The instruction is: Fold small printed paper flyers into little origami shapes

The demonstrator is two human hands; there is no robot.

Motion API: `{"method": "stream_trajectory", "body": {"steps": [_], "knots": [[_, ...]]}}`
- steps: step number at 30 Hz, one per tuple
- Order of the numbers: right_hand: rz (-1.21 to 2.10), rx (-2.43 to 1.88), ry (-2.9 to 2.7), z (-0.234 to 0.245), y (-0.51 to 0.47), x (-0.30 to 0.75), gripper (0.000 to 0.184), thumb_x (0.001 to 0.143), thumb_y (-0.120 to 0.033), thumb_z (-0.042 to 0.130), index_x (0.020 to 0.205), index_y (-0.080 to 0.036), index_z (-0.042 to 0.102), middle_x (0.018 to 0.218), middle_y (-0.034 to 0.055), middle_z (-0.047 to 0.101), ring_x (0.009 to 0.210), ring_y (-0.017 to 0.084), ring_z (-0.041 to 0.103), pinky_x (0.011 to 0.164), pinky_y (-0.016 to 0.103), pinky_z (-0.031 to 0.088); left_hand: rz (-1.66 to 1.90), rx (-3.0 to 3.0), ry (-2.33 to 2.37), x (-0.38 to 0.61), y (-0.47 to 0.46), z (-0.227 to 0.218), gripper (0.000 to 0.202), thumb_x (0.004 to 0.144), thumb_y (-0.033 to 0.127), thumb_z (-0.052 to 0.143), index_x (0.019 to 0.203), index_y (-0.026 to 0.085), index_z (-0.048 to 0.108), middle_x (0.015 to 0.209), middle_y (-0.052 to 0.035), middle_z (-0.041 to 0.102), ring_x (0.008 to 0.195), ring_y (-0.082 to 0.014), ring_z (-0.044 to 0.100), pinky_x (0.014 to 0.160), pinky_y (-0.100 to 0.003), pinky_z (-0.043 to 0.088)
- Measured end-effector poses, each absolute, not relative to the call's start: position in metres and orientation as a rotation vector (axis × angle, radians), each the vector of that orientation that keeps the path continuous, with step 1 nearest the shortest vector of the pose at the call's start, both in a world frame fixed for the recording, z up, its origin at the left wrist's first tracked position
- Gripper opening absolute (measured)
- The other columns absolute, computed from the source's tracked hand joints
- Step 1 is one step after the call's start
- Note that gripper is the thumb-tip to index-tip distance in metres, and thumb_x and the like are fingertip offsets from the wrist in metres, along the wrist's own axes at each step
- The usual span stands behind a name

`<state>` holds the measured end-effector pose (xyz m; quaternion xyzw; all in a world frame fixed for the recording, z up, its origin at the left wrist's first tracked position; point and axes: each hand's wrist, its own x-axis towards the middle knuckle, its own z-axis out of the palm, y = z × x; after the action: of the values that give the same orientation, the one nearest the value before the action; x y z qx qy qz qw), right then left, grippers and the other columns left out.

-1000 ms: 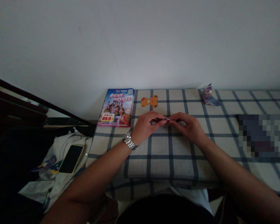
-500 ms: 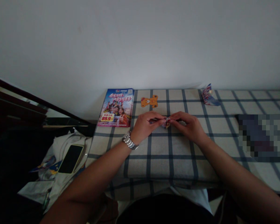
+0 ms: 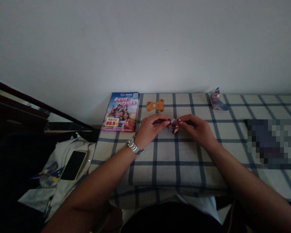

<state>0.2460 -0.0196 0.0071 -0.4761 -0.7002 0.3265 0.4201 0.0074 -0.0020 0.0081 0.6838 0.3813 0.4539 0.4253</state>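
Note:
Between my two hands is a small piece of folded printed paper point(image 3: 176, 125), red, yellow and white, spread into a V shape over the checked tablecloth. My left hand point(image 3: 153, 128), with a silver watch on its wrist, pinches the paper's left side between thumb and fingers. On the opposite side my right hand point(image 3: 195, 127) pinches the right edge the same way. The fingertips cover parts of the paper. Just behind my left hand lies a flat brown bear cutout point(image 3: 155, 105).
A stack of printed flyers point(image 3: 121, 113) lies at the table's back left. Another folded paper piece point(image 3: 217, 99) stands at the back right, and a blurred dark item point(image 3: 269, 144) lies at right. Left of the table, a phone point(image 3: 74, 165) rests on a pale bag point(image 3: 59, 155).
The folded paper has been pulled open from a narrow, closed shape into a wider V. My hands have moved slightly apart, both still pinching it.

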Motion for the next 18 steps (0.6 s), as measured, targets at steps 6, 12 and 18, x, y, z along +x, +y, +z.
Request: {"method": "stream_trajectory", "body": {"steps": [6,12,18], "knots": [[0.776,-1.238,-1.744,0.0085,-0.0198,0.2451,0.022,0.097,-0.044,0.07,0.101,-0.023,0.073,0.095,0.0047,0.078,0.086,0.022,0.074,0.082,0.037,0.061,1.116,1.756,0.997,0.007,-0.0027,0.0095,0.012,0.096,0.03,0.073,0.103,0.02,0.074,0.103,-0.0033,0.08,0.092,-0.0151,0.078,0.089,-0.028,0.064],[0.747,-1.232,-1.791,0.0073,-0.0189,0.2462,0.018,0.098,-0.04,0.068,0.103,-0.023,0.072,0.097,0.0047,0.078,0.087,0.022,0.075,0.083,0.036,0.061,1.119,1.821,1.018,0.0071,-0.0032,0.0105,0.01,0.096,0.028,0.073,0.103,0.021,0.072,0.1,-0.0019,0.079,0.089,-0.0142,0.077,0.089,-0.027,0.063],[0.762,-1.211,-1.829,0.0048,-0.0192,0.2461,0.024,0.099,-0.036,0.066,0.121,-0.025,0.07,0.104,0.0048,0.079,0.093,0.022,0.076,0.083,0.035,0.063,1.094,1.908,1.089,0.0064,-0.0033,0.0092,0.011,0.096,0.029,0.073,0.103,0.02,0.073,0.102,-0.0032,0.079,0.092,-0.0161,0.076,0.086,-0.029,0.062]]}}
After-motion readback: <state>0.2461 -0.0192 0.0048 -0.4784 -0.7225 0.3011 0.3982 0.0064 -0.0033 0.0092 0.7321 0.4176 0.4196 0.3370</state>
